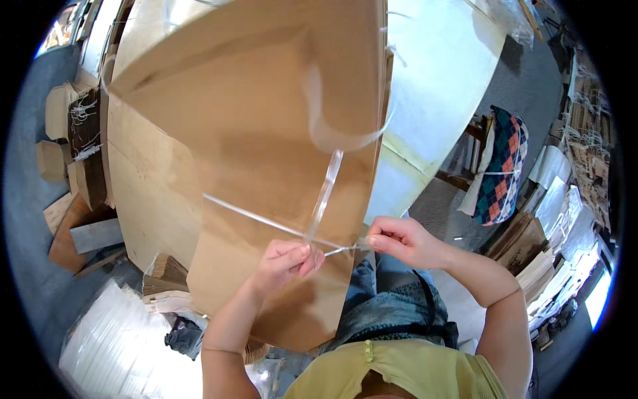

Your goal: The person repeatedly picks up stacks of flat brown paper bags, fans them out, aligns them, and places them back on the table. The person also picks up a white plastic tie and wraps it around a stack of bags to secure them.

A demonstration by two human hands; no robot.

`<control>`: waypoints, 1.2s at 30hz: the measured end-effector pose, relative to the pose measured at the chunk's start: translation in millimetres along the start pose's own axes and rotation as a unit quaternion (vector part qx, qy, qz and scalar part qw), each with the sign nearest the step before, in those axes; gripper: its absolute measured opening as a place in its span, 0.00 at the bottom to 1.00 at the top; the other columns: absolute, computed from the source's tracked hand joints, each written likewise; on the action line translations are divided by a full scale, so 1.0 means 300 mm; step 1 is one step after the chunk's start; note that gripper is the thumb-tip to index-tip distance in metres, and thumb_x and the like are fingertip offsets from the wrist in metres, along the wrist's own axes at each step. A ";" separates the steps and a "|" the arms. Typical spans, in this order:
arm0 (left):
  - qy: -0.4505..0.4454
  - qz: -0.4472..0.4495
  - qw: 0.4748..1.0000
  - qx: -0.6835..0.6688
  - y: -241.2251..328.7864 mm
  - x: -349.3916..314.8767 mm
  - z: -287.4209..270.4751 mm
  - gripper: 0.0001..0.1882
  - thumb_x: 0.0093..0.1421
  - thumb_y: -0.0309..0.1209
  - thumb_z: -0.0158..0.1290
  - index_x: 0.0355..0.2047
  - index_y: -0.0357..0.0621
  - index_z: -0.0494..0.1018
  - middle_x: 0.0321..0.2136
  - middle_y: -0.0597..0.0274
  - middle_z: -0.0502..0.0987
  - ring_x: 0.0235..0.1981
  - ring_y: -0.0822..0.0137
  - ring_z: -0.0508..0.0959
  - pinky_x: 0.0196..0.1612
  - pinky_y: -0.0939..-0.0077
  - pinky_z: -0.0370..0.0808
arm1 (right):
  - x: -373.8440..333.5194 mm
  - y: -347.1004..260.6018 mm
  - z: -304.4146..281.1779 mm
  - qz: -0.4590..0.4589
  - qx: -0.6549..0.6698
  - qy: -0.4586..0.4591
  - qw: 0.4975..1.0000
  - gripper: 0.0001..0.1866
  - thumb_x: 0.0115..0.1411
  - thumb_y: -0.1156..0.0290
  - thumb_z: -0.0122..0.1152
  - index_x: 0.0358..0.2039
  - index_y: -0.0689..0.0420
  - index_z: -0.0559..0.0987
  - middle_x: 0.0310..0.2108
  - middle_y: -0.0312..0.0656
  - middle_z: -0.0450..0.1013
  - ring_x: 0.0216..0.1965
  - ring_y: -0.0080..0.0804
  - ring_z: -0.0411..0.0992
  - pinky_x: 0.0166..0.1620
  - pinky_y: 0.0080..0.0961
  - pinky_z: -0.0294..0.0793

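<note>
A translucent plastic strap (266, 219) runs across a brown cardboard stack (286, 179) that lies before me. My left hand (287, 263) pinches the strap over the cardboard, thumb against curled fingers. One flat length of it rises from that hand, and above this a looser length curves, smeared by motion. To the right, at the edge of the cardboard, my right hand (402, 243) pinches the strap too. Between the two hands it is drawn into a thin twisted piece. The exact ends of the strap inside the fingers are hidden.
Under the cardboard stands a light wooden table (149, 193). A white sheet (432, 80) lies at the far right. A stool with a checkered cushion (505, 166) stands beyond it. Cardboard bundles (86, 149) sit on the left, plastic-wrapped white bundles (119, 332) at lower left.
</note>
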State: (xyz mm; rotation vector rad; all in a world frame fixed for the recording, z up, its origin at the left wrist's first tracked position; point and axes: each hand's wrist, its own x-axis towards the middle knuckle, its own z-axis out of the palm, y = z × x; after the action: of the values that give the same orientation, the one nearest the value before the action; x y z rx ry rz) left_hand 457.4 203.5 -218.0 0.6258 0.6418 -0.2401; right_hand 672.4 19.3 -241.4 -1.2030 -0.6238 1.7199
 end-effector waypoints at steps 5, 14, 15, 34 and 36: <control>0.004 0.227 0.802 0.552 0.068 -0.006 0.152 0.11 0.65 0.31 0.49 0.29 0.40 0.76 0.32 0.62 0.72 0.38 0.64 0.71 0.44 0.69 0.67 | 0.009 -0.047 0.119 0.007 -0.192 0.024 0.981 0.12 0.62 0.68 0.55 0.45 0.57 0.72 0.20 0.45 0.70 0.22 0.41 0.71 0.28 0.32 0.69; 0.031 0.096 0.898 0.428 -0.120 0.095 0.126 0.17 0.59 0.34 0.54 0.47 0.41 0.71 0.36 0.59 0.71 0.33 0.66 0.72 0.35 0.74 0.72 | 0.007 0.067 0.115 0.036 0.227 0.157 0.960 0.13 0.68 0.62 0.45 0.34 0.58 0.72 0.23 0.32 0.66 0.23 0.23 0.59 0.28 0.22 0.61; 0.045 0.138 0.826 0.545 -0.129 0.109 0.143 0.16 0.60 0.33 0.54 0.46 0.41 0.71 0.35 0.61 0.71 0.32 0.68 0.72 0.34 0.74 0.72 | 0.003 0.102 0.127 0.013 0.366 0.166 0.916 0.12 0.68 0.63 0.45 0.36 0.58 0.71 0.23 0.32 0.66 0.24 0.23 0.60 0.29 0.21 0.61; 0.098 0.250 0.777 0.569 -0.161 0.155 0.142 0.08 0.42 0.16 0.58 0.25 0.39 0.74 0.28 0.61 0.72 0.28 0.62 0.75 0.29 0.74 0.73 | -0.075 0.142 0.124 -0.077 -0.300 0.189 0.932 0.14 0.59 0.72 0.55 0.47 0.54 0.75 0.33 0.48 0.73 0.36 0.42 0.73 0.38 0.32 0.72; 0.052 0.317 0.663 0.676 -0.127 0.166 0.161 0.08 0.42 0.20 0.57 0.23 0.42 0.71 0.26 0.62 0.70 0.27 0.63 0.73 0.26 0.73 0.72 | -0.023 0.134 0.103 -0.118 -0.270 0.207 0.933 0.16 0.58 0.75 0.54 0.48 0.53 0.75 0.33 0.47 0.72 0.35 0.43 0.73 0.38 0.32 0.72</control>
State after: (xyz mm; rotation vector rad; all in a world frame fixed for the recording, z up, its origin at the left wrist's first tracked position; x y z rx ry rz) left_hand 504.8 142.8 -236.7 2.2897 0.1959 0.0320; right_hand 629.1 -2.0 -258.2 -1.7312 -0.9669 1.0665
